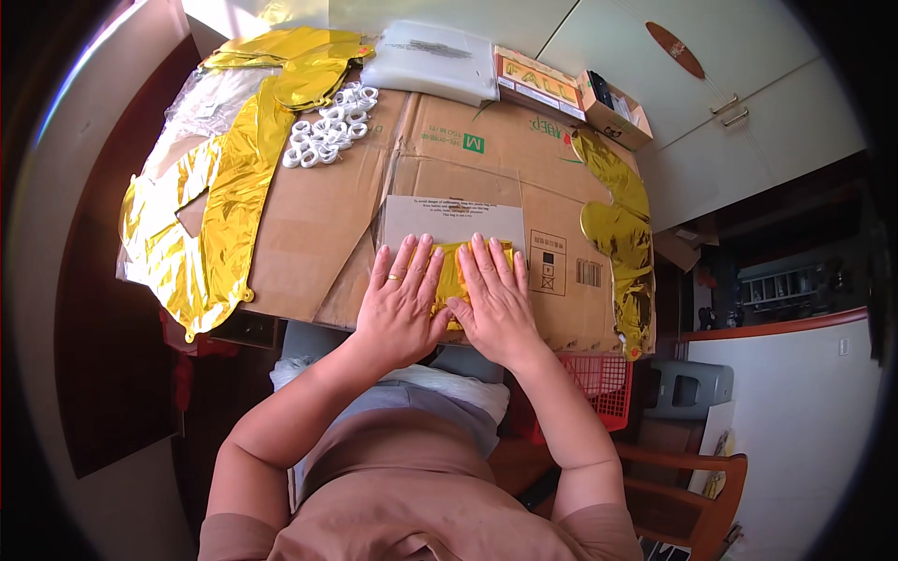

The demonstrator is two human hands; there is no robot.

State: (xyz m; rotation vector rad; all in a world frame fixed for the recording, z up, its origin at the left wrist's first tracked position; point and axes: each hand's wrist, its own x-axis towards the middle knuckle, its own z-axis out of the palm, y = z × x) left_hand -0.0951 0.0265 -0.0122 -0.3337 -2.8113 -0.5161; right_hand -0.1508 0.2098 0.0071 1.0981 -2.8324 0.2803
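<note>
My left hand (400,304) and my right hand (496,304) lie flat side by side, fingers stretched out and pointing away from me. Under and between them shows a folded piece of gold foil (451,273), partly hidden by the palms. It lies over the near part of a clear plastic bag (454,182) with printed text and a white sheet (402,217) in it. The bag rests on the cardboard-covered table (318,248) close to its near edge. A ring sits on a finger of my left hand.
Flat gold foil balloons lie at the left (215,196) and right (617,220). White ribbon rolls (327,129) are heaped at the back left. Behind stand a stack of clear bags (435,61), a printed box (538,86) and a small open carton (615,110). Below is a red basket (599,383).
</note>
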